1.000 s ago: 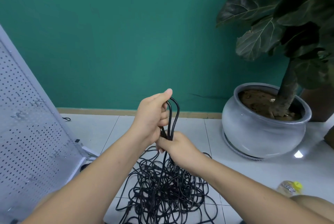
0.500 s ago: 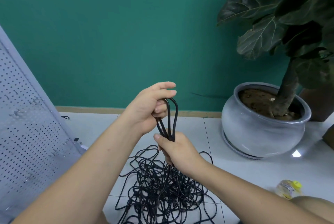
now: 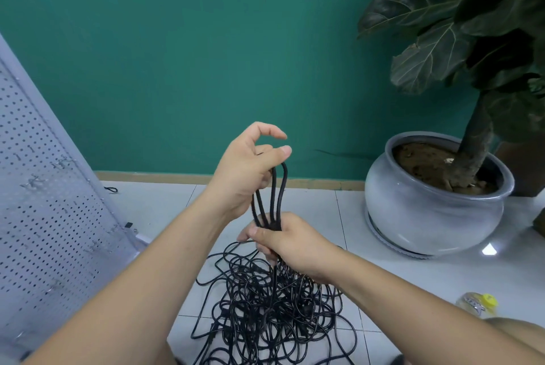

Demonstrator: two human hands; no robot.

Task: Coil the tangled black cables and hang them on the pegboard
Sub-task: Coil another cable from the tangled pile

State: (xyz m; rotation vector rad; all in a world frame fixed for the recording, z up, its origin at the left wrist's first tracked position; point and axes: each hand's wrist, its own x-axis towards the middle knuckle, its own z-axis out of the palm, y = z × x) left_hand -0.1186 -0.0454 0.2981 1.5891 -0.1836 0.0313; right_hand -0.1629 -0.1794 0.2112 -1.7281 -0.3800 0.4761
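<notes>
A tangled pile of black cables point(image 3: 274, 314) lies on the white tiled floor in front of me. A few narrow cable loops point(image 3: 277, 193) rise out of it. My right hand point(image 3: 289, 244) is closed around the base of those loops, just above the pile. My left hand point(image 3: 247, 173) holds the loops' tops, with its thumb and forefinger lifted apart above them. The white pegboard point(image 3: 50, 217) leans at the left, with several small metal hooks on it.
A large grey pot point(image 3: 433, 217) with a big-leaved plant stands at the right against the green wall. A clear bottle with a yellow cap point(image 3: 477, 304) lies on the floor at the lower right. A small cable end point(image 3: 110, 189) lies behind the pegboard.
My left hand has loosened from a tight grip on the loops, its thumb and forefinger lifting apart. The loops stand taller between my hands, and my right hand has stayed clenched at their base.
</notes>
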